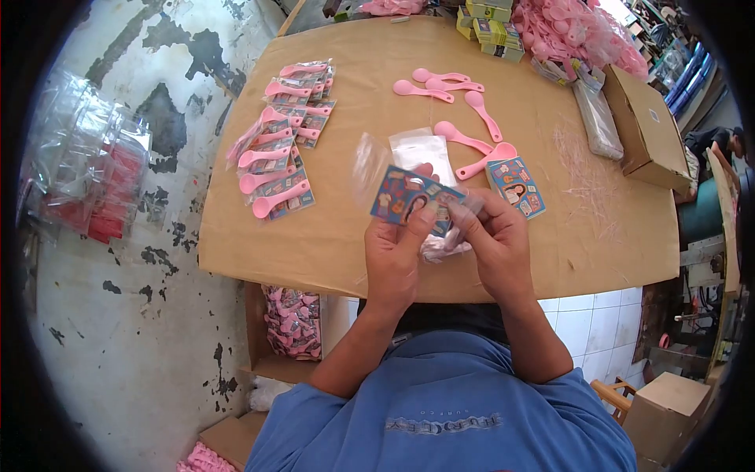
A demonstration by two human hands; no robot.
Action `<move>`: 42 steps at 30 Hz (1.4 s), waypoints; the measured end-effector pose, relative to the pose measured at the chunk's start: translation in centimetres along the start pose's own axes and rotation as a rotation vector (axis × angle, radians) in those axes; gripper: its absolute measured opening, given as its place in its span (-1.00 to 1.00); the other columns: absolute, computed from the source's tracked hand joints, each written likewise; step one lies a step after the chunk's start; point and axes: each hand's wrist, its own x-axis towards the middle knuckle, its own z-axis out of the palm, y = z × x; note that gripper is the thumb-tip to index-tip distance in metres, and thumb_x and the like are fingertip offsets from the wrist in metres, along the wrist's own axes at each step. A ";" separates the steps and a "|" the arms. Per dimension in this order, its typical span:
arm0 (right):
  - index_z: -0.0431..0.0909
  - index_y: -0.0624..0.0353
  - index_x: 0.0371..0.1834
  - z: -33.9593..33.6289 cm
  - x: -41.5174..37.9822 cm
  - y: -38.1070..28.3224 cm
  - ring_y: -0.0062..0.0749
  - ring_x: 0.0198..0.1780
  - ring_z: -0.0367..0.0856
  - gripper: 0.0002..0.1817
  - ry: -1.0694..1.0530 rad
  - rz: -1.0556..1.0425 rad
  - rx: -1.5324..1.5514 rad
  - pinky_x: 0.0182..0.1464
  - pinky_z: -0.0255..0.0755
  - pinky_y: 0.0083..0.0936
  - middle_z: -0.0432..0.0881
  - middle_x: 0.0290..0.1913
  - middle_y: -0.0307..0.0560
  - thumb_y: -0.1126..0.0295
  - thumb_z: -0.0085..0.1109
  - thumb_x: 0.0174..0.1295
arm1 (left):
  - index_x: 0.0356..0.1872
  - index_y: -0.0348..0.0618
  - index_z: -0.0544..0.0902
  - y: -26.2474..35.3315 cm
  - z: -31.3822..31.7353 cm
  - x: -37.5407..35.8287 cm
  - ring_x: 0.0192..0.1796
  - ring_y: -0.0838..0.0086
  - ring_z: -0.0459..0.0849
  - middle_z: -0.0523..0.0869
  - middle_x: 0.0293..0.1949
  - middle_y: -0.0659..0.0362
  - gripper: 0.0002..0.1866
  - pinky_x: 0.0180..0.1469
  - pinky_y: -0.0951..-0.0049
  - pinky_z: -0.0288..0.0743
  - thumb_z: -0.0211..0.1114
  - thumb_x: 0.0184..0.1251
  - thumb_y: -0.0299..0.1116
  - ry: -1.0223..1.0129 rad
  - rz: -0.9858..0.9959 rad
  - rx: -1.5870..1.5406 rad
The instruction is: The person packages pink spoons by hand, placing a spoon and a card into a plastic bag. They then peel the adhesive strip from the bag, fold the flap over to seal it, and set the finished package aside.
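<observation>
In front of my chest, my left hand [399, 256] pinches a blue printed card [395, 191] between thumb and fingers. My right hand [501, 240] has its thumb and fingers closed on a clear plastic bag [473, 206] at the card's right end. Beneath and behind both hands lie more clear plastic bags [422, 149], partly hidden by them. Just right of my right hand is a stack of similar cards [519, 189]. Several loose pink measuring spoons lie beyond the hands, one spoon [486, 161] touching the card stack.
Bagged pink spoons with cards [283, 161] overlap at the table's left. Yellow card bundles [491, 31] and a heap of pink spoons [562, 31] sit at the back right. A cardboard box [646, 130] stands along the right edge, beside thin plastic strips [586, 181].
</observation>
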 end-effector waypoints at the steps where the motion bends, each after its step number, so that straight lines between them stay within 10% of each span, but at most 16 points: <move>1: 0.65 0.35 0.10 0.1 -0.2 0.0 -0.68 -0.32 0.66 -0.76 0.016 0.012 0.026 -0.33 0.56 -0.67 0.76 -0.24 -0.17 0.39 0.32 0.54 | 0.61 -0.27 0.31 0.3 0.3 0.2 0.56 0.13 0.50 0.50 0.52 -0.19 -0.43 0.52 0.14 0.51 0.16 0.66 -0.54 -0.015 0.017 -0.029; 11: 0.58 0.20 -0.16 0.7 -1.2 -0.1 -0.70 -0.49 0.58 -0.80 0.003 0.166 0.034 -0.47 0.43 -0.67 0.67 -0.39 -0.26 0.39 0.45 0.44 | 0.71 0.14 0.12 1.1 1.1 1.1 0.36 0.09 0.68 0.61 0.33 -0.15 -0.34 0.48 0.00 0.59 0.11 0.71 -0.33 0.009 0.089 -0.297; 25: 0.55 0.16 -0.21 1.9 -1.2 0.4 -0.79 -0.40 0.40 -0.74 0.248 -0.189 -0.181 -0.37 0.27 -0.71 0.51 -0.36 -0.39 0.45 0.55 0.33 | 0.61 -0.08 0.25 -0.2 1.3 1.0 -0.13 0.45 0.74 0.68 -0.10 0.11 -0.47 0.00 0.29 0.73 0.13 0.77 -0.26 0.013 -0.009 -0.414; 32: 0.67 0.18 -0.17 -3.3 1.2 -3.0 -0.63 -0.40 0.52 -0.89 0.109 -0.365 -0.754 -0.37 0.39 -0.61 0.67 -0.32 -0.23 0.47 0.44 0.36 | 0.38 -0.11 0.51 2.3 -5.6 2.8 -0.15 0.54 0.64 0.64 -0.15 0.21 -0.64 0.07 0.39 0.65 0.24 0.72 -0.28 0.368 0.123 -0.407; 42: 0.67 0.29 -0.16 -9.2 14.3 -2.8 -0.12 -0.25 0.77 -0.81 -0.035 -0.296 -1.521 -0.17 0.59 -0.23 0.78 -0.23 0.13 0.37 0.37 0.35 | 0.40 -0.12 0.48 2.9 -4.2 1.0 -0.14 0.50 0.64 0.65 -0.13 0.21 -0.58 0.10 0.35 0.63 0.27 0.70 -0.20 0.287 0.190 -0.253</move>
